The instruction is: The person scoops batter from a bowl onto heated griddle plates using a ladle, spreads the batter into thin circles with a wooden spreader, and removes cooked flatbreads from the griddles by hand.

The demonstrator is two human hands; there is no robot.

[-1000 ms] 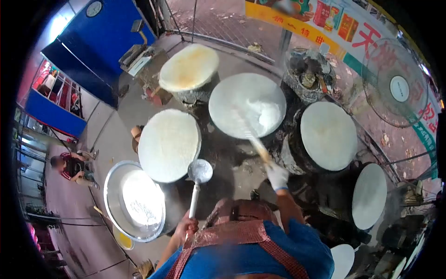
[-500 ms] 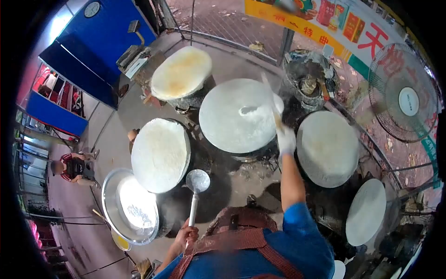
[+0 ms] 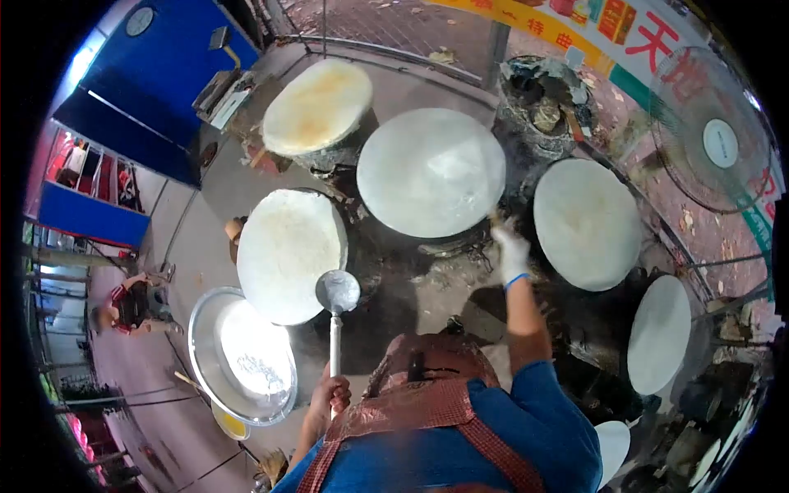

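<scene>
My left hand [image 3: 330, 394] is closed round the white handle of a ladle [image 3: 338, 292]. The ladle's bowl points away from me, over the lower right edge of the left griddle [image 3: 292, 255]. In a white glove with a blue band at the wrist, my right hand [image 3: 511, 249] grips a wooden-handled spatula [image 3: 494, 218] at the near right edge of the middle griddle [image 3: 394, 177]. White batter covers that griddle in a thin layer. The spatula's blade is hard to make out against the white surface.
More round griddles stand at the back left [image 3: 316, 107], right [image 3: 588, 226] and far right [image 3: 659, 335]. A large metal basin [image 3: 201, 353] is at my left. A sooty stove [image 3: 534, 135] and a fan [image 3: 707, 131] stand behind to the right. Another person [image 3: 136, 304] is at far left.
My right hand has pulled the spatula down toward me, to the griddle's near edge. A bare patch in the batter is now covered. The ladle has risen slightly in view.
</scene>
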